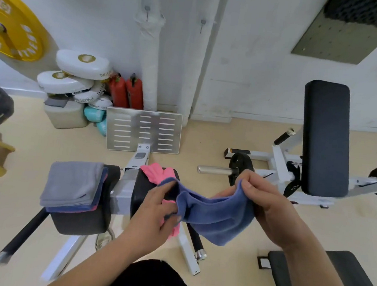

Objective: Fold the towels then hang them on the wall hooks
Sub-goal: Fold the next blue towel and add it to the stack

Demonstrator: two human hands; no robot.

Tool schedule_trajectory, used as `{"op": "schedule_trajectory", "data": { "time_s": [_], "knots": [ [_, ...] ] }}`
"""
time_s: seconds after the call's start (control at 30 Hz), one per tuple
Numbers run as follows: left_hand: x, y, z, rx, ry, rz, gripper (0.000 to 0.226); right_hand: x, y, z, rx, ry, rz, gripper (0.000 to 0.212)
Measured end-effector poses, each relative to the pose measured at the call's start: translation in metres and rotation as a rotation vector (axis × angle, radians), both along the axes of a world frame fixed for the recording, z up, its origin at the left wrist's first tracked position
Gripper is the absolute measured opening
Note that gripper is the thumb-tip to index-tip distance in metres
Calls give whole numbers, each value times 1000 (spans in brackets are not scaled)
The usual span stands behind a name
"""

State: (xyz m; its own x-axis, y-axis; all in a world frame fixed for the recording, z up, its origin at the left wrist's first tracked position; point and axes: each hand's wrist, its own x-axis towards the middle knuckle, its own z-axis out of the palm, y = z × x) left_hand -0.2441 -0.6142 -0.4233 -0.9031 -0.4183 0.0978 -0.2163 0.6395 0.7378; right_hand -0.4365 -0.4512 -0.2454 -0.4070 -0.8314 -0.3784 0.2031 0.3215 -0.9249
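Note:
A blue towel (217,216) sags between my two hands above the machine's right black pad (140,191). My left hand (158,211) pinches its left edge, and my right hand (262,199) grips its right corner. Under it a pink towel (155,174) lies crumpled on that pad, partly hidden by my left hand. On the left black pad (80,222) sits a stack of folded towels (74,185): grey on top, blue and pink beneath. Two wall hooks (147,11) (202,24) stick out of the white wall ahead.
A metal footplate (143,131) stands at the wall beyond the pads. White boxing pads (75,76) and two red extinguishers (127,92) crowd the left corner. A yellow weight plate (13,25) is far left, and a black padded bench (325,136) with a loaded bar is right.

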Motion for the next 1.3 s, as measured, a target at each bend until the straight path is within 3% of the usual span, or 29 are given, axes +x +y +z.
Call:
{"op": "schedule_trajectory", "data": {
  "time_s": [0.27,0.47,0.6,0.73,0.87,1.03,1.17,1.3],
  "knots": [
    [-20,-7,17,-287,48,-152,19,4,1,10,-39,3,52,33],
    [-30,0,25,-76,-56,-349,14,3,12,23,-68,-15,10,31],
    [-23,-8,25,118,-97,-181,13,-15,23,5,11,114,-160,40],
    [-3,-30,37,177,-168,25,19,-38,37,-21,93,272,-438,28],
    [4,-54,66,233,-195,46,17,-48,36,-40,84,279,-568,27],
    [2,-62,90,168,-237,15,29,-52,23,-47,49,307,-591,26],
    [0,-68,98,83,-215,182,27,-53,13,-51,5,334,-614,23],
    [8,-76,105,137,-261,231,24,-54,5,-57,-16,344,-645,20]
  ]
}}
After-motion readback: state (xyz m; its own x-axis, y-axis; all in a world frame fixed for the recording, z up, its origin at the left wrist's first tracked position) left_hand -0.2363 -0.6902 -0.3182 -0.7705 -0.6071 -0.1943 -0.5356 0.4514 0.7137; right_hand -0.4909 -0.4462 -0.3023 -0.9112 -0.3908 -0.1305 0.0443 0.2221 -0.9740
